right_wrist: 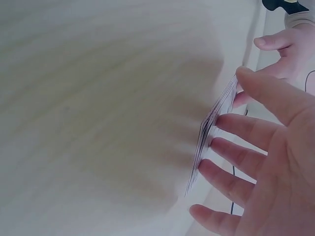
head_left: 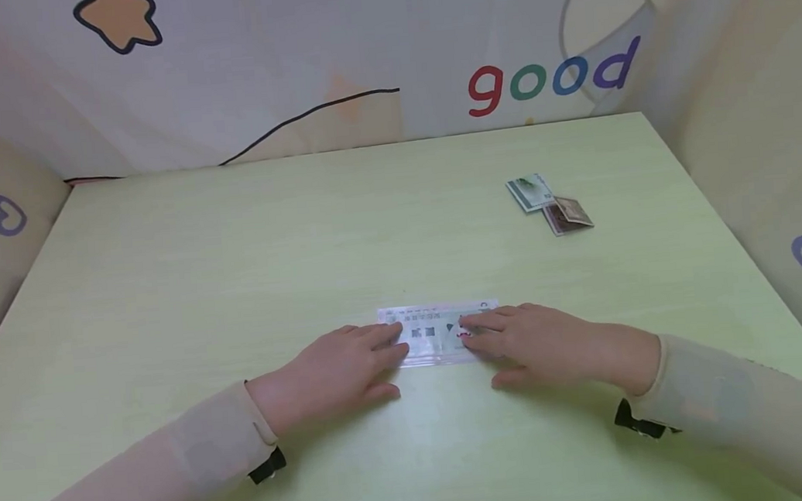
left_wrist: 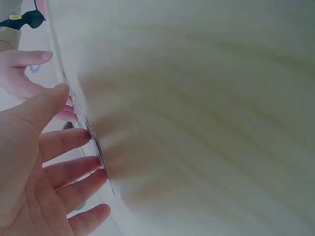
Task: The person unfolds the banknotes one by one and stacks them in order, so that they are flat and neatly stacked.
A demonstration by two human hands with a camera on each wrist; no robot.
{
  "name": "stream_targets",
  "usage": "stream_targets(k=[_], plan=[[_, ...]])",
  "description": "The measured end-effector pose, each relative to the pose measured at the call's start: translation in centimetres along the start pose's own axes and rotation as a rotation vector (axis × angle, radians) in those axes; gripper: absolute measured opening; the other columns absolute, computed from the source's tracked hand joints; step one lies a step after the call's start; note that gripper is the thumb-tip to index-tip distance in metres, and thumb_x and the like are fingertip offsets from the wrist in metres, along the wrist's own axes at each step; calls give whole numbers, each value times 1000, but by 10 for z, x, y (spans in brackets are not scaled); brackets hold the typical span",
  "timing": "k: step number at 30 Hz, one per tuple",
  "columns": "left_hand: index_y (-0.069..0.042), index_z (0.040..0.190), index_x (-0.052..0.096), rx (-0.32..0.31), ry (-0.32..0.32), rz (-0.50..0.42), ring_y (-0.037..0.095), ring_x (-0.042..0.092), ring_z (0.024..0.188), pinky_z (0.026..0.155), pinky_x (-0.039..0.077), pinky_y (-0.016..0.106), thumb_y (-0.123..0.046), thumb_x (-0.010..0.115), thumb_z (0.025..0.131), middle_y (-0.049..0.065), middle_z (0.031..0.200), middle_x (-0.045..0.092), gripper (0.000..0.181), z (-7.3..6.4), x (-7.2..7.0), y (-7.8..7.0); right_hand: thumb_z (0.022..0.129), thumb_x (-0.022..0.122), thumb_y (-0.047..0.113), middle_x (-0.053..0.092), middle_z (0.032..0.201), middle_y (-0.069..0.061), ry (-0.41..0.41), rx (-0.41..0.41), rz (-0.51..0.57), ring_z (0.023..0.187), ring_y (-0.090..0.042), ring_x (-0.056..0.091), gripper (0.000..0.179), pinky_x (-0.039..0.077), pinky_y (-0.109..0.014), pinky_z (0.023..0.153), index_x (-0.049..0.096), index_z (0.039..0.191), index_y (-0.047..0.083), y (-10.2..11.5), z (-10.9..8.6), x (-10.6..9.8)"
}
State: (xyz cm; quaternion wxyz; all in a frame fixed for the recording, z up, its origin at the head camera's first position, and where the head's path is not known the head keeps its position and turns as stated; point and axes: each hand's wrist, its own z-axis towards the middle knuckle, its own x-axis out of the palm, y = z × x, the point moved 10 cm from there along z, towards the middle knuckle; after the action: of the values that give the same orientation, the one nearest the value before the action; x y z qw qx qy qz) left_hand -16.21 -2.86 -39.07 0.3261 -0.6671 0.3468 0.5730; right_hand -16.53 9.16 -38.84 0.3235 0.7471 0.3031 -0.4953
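Note:
A thin stack of pale, banknote-like printed paper slips (head_left: 443, 348) lies flat on the table, with small dark square prints on its top face. My left hand (head_left: 342, 367) touches its left end with spread fingers, the thumb apart near the front edge. At the right end, the fingertips of my right hand (head_left: 543, 341) rest on the top face, covering part of the print. In the left wrist view, several thin layers show along the edge of the slips (left_wrist: 93, 137), with the left fingertips against them. The right wrist view shows the layers slightly parted beside the right fingers (right_wrist: 231, 169).
Two folded banknotes, one greenish (head_left: 530, 192) and one brown (head_left: 568, 215), lie overlapping at the back right of the table (head_left: 234, 254). Printed fabric walls (head_left: 289, 49) stand along the back and both sides.

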Motion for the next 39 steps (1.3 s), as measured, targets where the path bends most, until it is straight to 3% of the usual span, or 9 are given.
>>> stream_targets(k=[7, 13, 17, 21, 27, 33, 36, 39], plan=[[-9, 121, 59, 16, -56, -53, 28, 51, 118, 97, 42, 40, -42, 60, 89, 15, 131, 51, 46, -1, -5, 1, 89, 62, 36, 40, 143, -10, -6, 4, 43, 129, -31, 39, 57, 37, -47, 100, 49, 136, 7, -3, 0, -2], [-8, 117, 62, 19, -86, -66, 29, 52, 116, 98, 41, 39, -41, 60, 89, 15, 128, 53, 43, 3, -8, 1, 91, 60, 34, 47, 136, -10, -10, 136, 198, 125, -30, 43, 47, 37, -48, 100, 56, 128, 7, -30, 3, -9], [-9, 115, 63, 23, -82, -63, 28, 54, 113, 96, 42, 38, -41, 61, 89, 13, 124, 55, 41, 3, -8, 1, 92, 58, 31, 52, 131, -9, -74, 245, 350, 121, -30, 46, 43, 37, -49, 99, 56, 128, 7, -58, 1, -16], [-9, 114, 64, 30, -87, -51, 27, 53, 112, 96, 43, 37, -41, 61, 88, 12, 122, 56, 41, 4, -9, 0, 92, 58, 30, 56, 125, -10, -195, 333, 427, 114, -28, 50, 41, 43, -47, 92, 56, 127, 8, -84, -4, -29], [-10, 112, 65, 28, -104, -53, 26, 51, 114, 96, 42, 37, -41, 60, 89, 12, 124, 55, 39, 4, -13, 2, 91, 61, 26, 57, 121, -14, -334, 433, 455, 108, -30, 52, 40, 46, -47, 87, 56, 126, 6, -114, -11, -50], [-11, 114, 64, 14, -168, -83, 24, 49, 119, 97, 42, 34, -37, 60, 90, 11, 129, 52, 36, 2, -23, 7, 91, 60, 32, 51, 122, -20, -477, 614, 454, 105, -35, 49, 49, 46, -48, 84, 51, 131, 5, -157, -21, -77], [-11, 115, 64, 15, -189, -97, 24, 48, 120, 97, 42, 35, -37, 60, 91, 12, 132, 49, 36, 1, -27, 7, 90, 59, 40, 46, 127, -22, -502, 692, 428, 110, -37, 47, 59, 45, -50, 86, 46, 135, 3, -178, -23, -84], [-10, 117, 63, 20, -201, -101, 25, 46, 121, 99, 41, 35, -37, 59, 91, 13, 134, 48, 37, 1, -29, 6, 88, 58, 46, 42, 130, -25, -468, 750, 378, 114, -39, 44, 70, 42, -52, 90, 40, 138, 0, -195, -22, -84]])
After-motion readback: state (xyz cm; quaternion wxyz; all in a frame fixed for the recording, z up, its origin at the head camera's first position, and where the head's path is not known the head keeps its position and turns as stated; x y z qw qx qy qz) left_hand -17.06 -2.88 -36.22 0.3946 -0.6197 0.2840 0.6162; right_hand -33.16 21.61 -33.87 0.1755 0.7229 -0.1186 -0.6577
